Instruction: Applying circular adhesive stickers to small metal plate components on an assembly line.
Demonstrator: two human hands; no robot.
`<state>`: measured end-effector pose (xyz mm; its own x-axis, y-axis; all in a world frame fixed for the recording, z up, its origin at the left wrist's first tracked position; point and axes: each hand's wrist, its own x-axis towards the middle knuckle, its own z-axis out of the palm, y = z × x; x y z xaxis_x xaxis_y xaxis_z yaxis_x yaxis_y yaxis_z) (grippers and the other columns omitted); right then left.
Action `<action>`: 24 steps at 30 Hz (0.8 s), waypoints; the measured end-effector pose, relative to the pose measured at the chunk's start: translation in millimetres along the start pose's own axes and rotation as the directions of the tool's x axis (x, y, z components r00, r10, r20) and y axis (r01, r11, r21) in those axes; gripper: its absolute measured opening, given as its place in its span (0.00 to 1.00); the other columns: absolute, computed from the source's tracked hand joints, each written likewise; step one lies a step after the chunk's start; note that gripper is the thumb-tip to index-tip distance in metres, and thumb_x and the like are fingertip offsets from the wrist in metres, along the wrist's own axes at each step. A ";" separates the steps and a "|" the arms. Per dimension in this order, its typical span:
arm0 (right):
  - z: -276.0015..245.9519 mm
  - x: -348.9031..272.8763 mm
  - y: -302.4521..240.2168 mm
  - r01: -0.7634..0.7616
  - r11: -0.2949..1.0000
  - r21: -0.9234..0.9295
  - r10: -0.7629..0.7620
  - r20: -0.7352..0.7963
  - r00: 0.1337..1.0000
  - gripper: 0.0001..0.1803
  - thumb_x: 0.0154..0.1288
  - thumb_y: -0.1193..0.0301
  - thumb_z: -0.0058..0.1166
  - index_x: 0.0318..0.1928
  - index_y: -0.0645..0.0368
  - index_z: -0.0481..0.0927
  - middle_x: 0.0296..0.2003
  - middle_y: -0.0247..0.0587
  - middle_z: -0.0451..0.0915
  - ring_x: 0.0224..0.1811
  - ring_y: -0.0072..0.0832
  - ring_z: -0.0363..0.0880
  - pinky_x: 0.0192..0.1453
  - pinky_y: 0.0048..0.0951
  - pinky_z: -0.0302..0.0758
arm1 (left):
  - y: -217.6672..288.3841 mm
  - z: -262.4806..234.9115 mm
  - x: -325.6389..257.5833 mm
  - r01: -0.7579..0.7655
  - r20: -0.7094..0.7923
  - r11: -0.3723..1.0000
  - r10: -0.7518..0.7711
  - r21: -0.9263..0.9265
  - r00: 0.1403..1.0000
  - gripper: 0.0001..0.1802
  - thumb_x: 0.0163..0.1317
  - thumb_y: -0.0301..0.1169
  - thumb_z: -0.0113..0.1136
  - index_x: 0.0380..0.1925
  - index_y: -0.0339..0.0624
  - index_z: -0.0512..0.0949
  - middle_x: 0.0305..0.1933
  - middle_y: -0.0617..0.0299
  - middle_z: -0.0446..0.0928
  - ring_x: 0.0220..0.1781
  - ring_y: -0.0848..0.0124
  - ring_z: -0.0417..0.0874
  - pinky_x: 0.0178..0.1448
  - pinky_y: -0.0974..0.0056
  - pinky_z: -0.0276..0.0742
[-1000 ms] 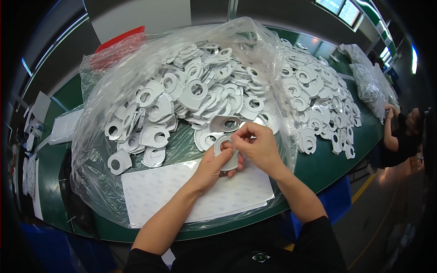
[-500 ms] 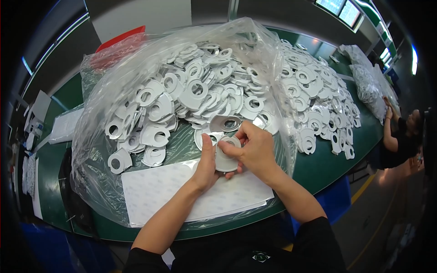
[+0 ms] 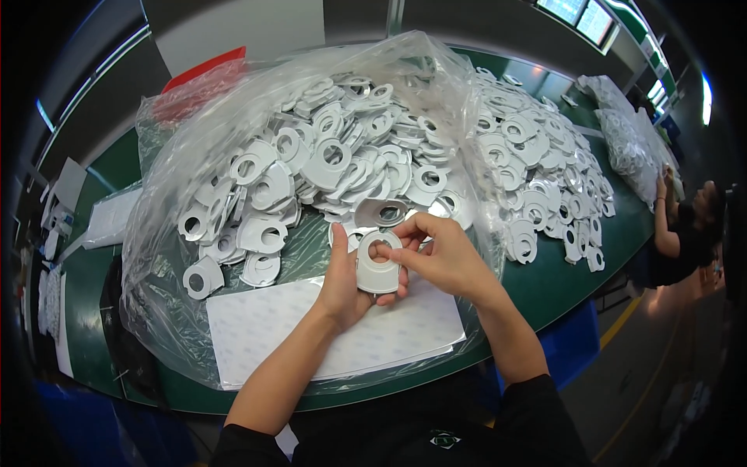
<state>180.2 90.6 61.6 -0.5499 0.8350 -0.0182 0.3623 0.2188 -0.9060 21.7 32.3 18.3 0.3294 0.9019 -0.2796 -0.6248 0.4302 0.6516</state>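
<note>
A flat white plastic part (image 3: 379,279) with a large round hole rests in my left hand (image 3: 343,284). The thumb stands up along its left side, and the fingers support it from behind, their tips showing past its lower right edge. My right hand (image 3: 443,253) is at the part's upper right rim, its thumb and bent forefinger closed at the ring's edge. Whether a small piece is also between those fingertips I cannot tell. White sheets (image 3: 327,335) lie under my hands. Just beyond is a heap of similar white parts (image 3: 331,159) on clear plastic film.
Clear plastic sheeting (image 3: 175,194) surrounds the heap. A second pile of white parts (image 3: 537,171) covers the right of the green table (image 3: 537,292). A red tray (image 3: 204,68) is at the back left. At far right a person (image 3: 685,222) handles plastic bags (image 3: 626,148).
My right thumb has come off the part's ring face, and that hand has shifted slightly right. The part's round hole is now uncovered. My left hand still supports it.
</note>
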 end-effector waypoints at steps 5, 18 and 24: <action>8.0 -2.4 1.8 0.039 0.998 0.056 -0.032 -0.109 0.994 0.11 0.59 0.71 0.59 0.36 0.68 0.78 0.26 0.39 0.80 0.22 0.15 0.75 0.24 0.17 0.70 | -1.4 -3.8 2.4 0.006 0.006 1.000 -0.006 0.010 1.000 0.48 0.56 0.74 0.11 0.35 0.43 0.69 0.28 0.54 0.76 0.26 0.66 0.78 0.21 0.70 0.63; 14.4 12.0 22.5 0.071 0.985 -0.157 -0.111 -0.265 0.958 0.20 0.65 0.63 0.55 0.20 0.66 0.77 0.16 0.33 0.76 0.17 0.14 0.69 0.21 0.19 0.65 | 1.2 0.7 -3.1 0.006 -0.046 0.998 -0.003 0.067 0.999 0.47 0.57 0.73 0.11 0.36 0.41 0.67 0.26 0.52 0.75 0.24 0.66 0.77 0.19 0.71 0.61; 3.5 14.4 25.0 -0.049 0.935 0.352 0.082 -0.079 0.993 0.27 0.68 0.52 0.49 0.30 0.67 0.82 0.20 0.34 0.78 0.23 0.17 0.73 0.29 0.19 0.69 | 3.2 1.6 -3.4 0.003 -0.066 0.999 -0.001 0.034 0.998 0.47 0.57 0.73 0.12 0.37 0.41 0.67 0.26 0.51 0.75 0.24 0.64 0.77 0.18 0.70 0.62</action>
<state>178.8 106.3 37.1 -0.4571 0.8875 -0.0590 0.1004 -0.0144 -0.9948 19.6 30.5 22.5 0.2825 0.9023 -0.3256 -0.5990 0.4311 0.6748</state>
